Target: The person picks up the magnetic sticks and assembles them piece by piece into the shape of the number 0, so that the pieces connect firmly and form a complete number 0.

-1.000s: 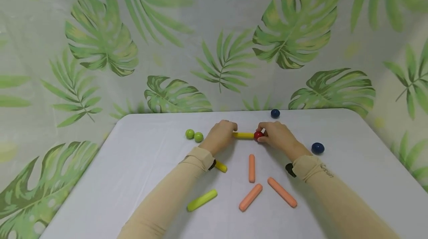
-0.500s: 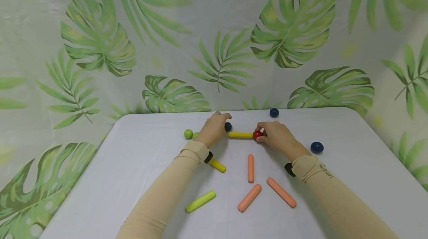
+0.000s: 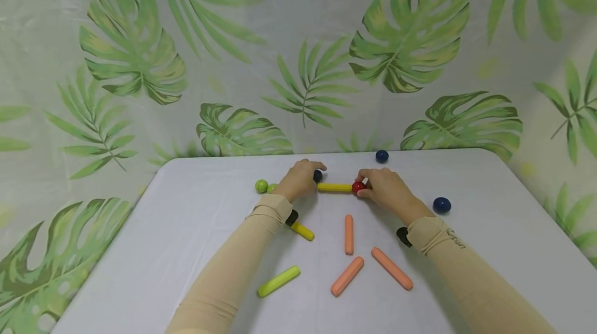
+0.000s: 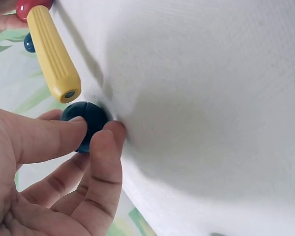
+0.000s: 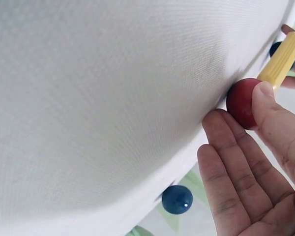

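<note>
Near the far edge of the surface, your left hand pinches a dark blue ball just off the yellow rod's free end. Your right hand pinches the red ball capping the rod's other end.

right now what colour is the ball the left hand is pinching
Dark blue. The ball between the left hand's fingertips shows best in the left wrist view.
</note>
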Demonstrator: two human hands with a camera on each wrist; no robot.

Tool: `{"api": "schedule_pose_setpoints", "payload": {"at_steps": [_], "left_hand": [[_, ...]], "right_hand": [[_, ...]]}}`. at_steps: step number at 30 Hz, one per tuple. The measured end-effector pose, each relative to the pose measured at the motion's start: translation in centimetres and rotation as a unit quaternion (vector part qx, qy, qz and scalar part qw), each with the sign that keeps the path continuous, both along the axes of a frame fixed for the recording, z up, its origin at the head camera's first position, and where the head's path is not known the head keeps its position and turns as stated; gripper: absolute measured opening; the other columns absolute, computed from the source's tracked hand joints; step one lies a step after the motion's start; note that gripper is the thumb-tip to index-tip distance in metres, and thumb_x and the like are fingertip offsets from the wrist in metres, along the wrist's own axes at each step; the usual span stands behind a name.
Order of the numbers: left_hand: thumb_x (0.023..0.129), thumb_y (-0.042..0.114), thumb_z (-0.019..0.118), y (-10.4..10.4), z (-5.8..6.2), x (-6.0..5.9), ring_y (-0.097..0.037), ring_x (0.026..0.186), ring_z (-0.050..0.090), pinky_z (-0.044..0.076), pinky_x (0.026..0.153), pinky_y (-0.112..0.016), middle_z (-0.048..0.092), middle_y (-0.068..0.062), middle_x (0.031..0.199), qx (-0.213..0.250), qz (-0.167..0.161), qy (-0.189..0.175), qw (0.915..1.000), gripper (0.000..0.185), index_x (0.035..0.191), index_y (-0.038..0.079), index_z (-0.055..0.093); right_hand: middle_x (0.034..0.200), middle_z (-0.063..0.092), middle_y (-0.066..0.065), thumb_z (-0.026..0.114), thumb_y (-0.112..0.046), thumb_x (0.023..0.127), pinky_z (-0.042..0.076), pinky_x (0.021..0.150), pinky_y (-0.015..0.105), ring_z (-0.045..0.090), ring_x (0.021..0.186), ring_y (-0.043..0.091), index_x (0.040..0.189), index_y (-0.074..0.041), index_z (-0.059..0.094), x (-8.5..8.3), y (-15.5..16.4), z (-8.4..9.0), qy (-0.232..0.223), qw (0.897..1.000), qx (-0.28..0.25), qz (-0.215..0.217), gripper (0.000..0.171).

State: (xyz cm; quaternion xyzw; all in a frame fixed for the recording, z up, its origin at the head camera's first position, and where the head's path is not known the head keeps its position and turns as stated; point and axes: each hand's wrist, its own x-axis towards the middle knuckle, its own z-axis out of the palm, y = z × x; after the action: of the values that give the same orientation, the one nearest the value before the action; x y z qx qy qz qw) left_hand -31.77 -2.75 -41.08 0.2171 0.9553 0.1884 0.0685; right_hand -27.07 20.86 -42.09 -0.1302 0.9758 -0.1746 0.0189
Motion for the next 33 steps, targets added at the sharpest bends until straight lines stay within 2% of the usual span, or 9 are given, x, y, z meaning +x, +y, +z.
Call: {"api": "schedule_pose_setpoints", "payload": {"at_steps": [8,14,21,28,33], "left_hand": [[0.098,-0.007,0.066,-0.1,-0.4,-0.2,-0.034,0.144,0.056,0.043,0.124,-0.046,0.068,-0.015,0.145,0.007,-0.004,0.007,0.9999,0.046,0.14,0.011,0.071],[0.099,-0.004,0.069,-0.1,-0.6,-0.3,-0.032,0.14,0.06,0.047,0.12,-0.045,0.069,-0.015,0.143,0.007,0.002,0.012,0.9999,0.037,0.133,0.009,0.074],[0.099,0.001,0.071,-0.2,-0.1,-0.4,-0.031,0.128,0.064,0.053,0.112,-0.045,0.07,-0.015,0.142,0.001,0.014,0.002,0.9999,0.032,0.13,0.009,0.072],[0.102,0.005,0.07,-0.9,0.6,-0.5,-0.03,0.124,0.063,0.053,0.11,-0.045,0.069,-0.014,0.143,-0.006,0.017,-0.011,0.9998,0.03,0.131,0.01,0.071],[0.102,0.01,0.072,-1.1,1.0,-0.3,-0.028,0.113,0.061,0.054,0.102,-0.042,0.069,-0.014,0.14,-0.021,0.015,-0.026,0.9993,0.027,0.129,0.011,0.071]], "right_hand": [[0.1,0.081,0.012,0.081,-0.02,0.098,0.059,0.08,0.045,0.073,0.085,0.022,0.119,-0.005,0.073,-0.1,-0.1,0.0,-0.006,1.0,0.0,0.0,0.027],[0.099,0.08,0.012,0.081,-0.02,0.098,0.059,0.081,0.044,0.073,0.085,0.022,0.12,-0.005,0.073,-0.1,0.0,-0.1,-0.004,1.0,-0.004,-0.004,0.027],[0.1,0.08,0.012,0.081,-0.02,0.098,0.059,0.081,0.045,0.073,0.086,0.024,0.119,-0.005,0.073,0.0,0.0,0.1,0.001,1.0,-0.003,-0.002,0.027],[0.1,0.08,0.011,0.081,-0.019,0.098,0.059,0.081,0.045,0.073,0.086,0.024,0.119,-0.006,0.074,0.0,0.0,0.0,0.006,1.0,-0.006,0.0,0.026],[0.099,0.081,0.011,0.081,-0.019,0.098,0.059,0.08,0.046,0.074,0.085,0.024,0.118,-0.005,0.074,0.1,0.1,0.0,0.011,1.0,-0.009,0.005,0.025]]}}
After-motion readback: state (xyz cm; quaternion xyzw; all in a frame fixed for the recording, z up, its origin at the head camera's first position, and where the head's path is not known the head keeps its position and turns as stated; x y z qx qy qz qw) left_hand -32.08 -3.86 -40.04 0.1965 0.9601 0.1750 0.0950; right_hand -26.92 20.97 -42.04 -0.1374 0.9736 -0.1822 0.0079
